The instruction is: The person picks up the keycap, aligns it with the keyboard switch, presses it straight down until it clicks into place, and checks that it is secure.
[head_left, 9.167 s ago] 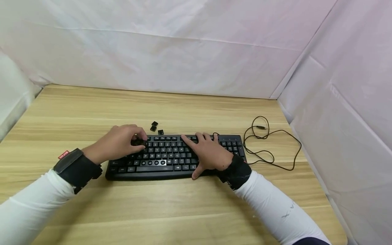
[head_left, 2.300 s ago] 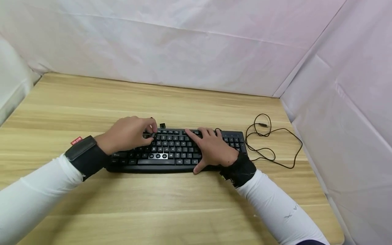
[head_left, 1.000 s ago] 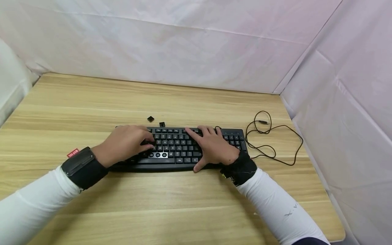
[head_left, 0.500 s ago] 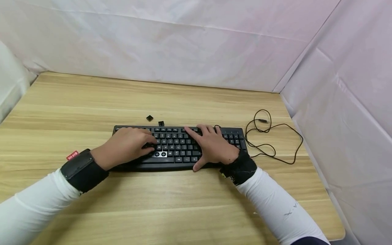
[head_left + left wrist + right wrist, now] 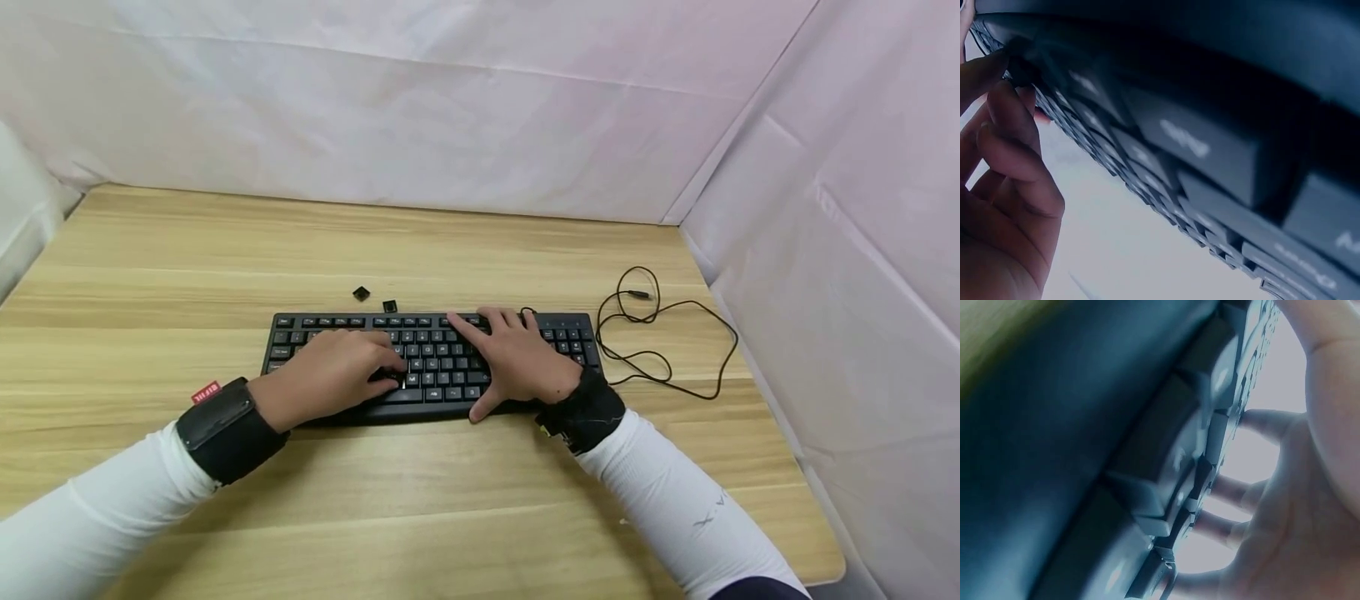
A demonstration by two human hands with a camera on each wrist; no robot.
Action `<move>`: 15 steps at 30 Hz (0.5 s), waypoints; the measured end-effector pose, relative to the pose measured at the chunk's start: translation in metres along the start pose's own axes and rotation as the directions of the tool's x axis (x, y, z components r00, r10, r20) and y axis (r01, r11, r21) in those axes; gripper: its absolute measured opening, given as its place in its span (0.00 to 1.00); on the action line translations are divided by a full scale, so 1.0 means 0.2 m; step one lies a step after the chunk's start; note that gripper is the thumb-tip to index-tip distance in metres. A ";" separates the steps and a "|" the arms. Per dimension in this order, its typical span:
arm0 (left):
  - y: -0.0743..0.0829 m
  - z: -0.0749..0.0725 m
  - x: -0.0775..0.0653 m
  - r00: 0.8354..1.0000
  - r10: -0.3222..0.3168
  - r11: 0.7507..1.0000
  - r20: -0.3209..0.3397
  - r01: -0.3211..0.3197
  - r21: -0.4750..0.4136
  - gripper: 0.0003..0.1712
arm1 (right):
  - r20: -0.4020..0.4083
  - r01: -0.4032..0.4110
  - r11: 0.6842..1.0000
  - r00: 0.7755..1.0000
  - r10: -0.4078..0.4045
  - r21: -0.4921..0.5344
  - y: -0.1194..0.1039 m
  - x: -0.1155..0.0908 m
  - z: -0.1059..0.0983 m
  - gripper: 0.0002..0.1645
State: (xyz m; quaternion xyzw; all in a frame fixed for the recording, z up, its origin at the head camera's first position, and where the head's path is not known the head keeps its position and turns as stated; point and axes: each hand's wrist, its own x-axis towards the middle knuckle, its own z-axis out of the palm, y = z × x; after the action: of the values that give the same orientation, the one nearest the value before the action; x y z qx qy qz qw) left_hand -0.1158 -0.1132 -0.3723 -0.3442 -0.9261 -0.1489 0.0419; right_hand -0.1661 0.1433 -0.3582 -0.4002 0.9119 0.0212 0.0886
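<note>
A black keyboard (image 5: 442,397) lies on the wooden table, its long side facing the person. My left hand (image 5: 330,375) is over its left-middle part, thumb and index finger pinching a small dark keycap (image 5: 1019,72) low among the letter keys. The fingers hide most of that keycap and the spot under it. With fingers spread, my right hand (image 5: 521,364) rests across the right part of the keyboard; its thumb is at the front edge and its other fingertips are near the back edge. Two loose black keycaps (image 5: 362,293) lie just behind the keyboard.
The keyboard's thin black cable (image 5: 693,390) lies in loops on the table at the right, its plug (image 5: 640,294) inside a loop. White cloth walls (image 5: 450,125) stand behind and to the right of the wooden table (image 5: 420,517).
One of the three loose keycaps behind the keyboard is gone from there. My left hand has shifted right along the lower keys, covering the white key sockets seen before. My right hand stays put.
</note>
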 end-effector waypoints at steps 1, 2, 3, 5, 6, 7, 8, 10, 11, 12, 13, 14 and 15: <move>0.00 0.00 0.00 1.000 -0.001 1.000 0.002 0.001 -0.003 0.10 | 0.001 -0.001 1.000 1.000 0.001 0.003 0.00 0.00 0.00 0.81; 0.00 0.00 0.00 1.000 -0.004 1.000 0.005 0.004 -0.007 0.10 | 0.004 -0.004 1.000 1.000 0.004 0.007 0.00 0.00 0.00 0.81; 0.00 0.00 0.00 1.000 -0.009 1.000 0.009 0.009 -0.010 0.09 | 0.008 -0.007 1.000 1.000 0.007 0.010 0.00 0.00 0.00 0.81; 0.01 0.00 0.01 1.000 -0.017 1.000 0.016 0.017 -0.017 0.09 | 0.015 -0.016 1.000 1.000 0.016 0.014 0.00 0.00 0.00 0.81; 0.01 -0.01 0.01 1.000 -0.020 1.000 0.018 0.020 -0.020 0.08 | 0.018 -0.020 1.000 1.000 0.020 0.014 0.00 0.00 0.00 0.81; 0.01 -0.01 0.01 1.000 -0.022 0.999 0.022 0.022 -0.025 0.07 | 0.020 -0.023 1.000 1.000 0.022 0.015 0.00 0.00 0.00 0.81; 0.01 -0.01 0.01 0.999 -0.023 0.999 0.025 0.024 -0.030 0.07 | 0.023 -0.024 1.000 0.999 0.023 0.016 0.00 0.00 0.00 0.81; 0.01 -0.01 0.01 0.999 -0.017 0.999 0.027 0.018 -0.033 0.05 | 0.025 -0.024 1.000 0.999 0.024 0.018 0.00 0.00 0.00 0.81; 0.01 -0.01 0.01 1.000 -0.011 0.999 0.026 0.012 -0.030 0.05 | 0.023 -0.023 1.000 0.999 0.022 0.019 0.00 0.00 0.00 0.81; 0.01 -0.02 0.01 1.000 -0.006 1.000 0.025 0.006 -0.026 0.04 | 0.022 -0.023 1.000 1.000 0.023 0.017 0.00 0.00 0.00 0.81; 0.01 -0.02 0.01 1.000 0.000 1.000 0.023 0.000 -0.022 0.03 | 0.019 -0.023 1.000 1.000 0.022 0.017 0.00 0.01 0.00 0.81; 0.02 -0.02 0.01 1.000 0.007 1.000 0.022 -0.006 -0.013 0.03 | 0.017 -0.023 1.000 1.000 0.023 0.016 0.00 0.01 0.00 0.81; 0.02 -0.02 0.01 1.000 0.015 1.000 0.020 -0.015 -0.001 0.02 | 0.015 -0.022 1.000 1.000 0.022 0.017 0.00 0.01 0.00 0.81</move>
State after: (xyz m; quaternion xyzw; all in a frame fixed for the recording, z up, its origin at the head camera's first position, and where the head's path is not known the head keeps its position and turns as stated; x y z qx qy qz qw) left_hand -0.1144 -0.1108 -0.3672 -0.3527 -0.9238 -0.1455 0.0335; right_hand -0.1672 0.1429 -0.3592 -0.3891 0.9158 0.0175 0.0983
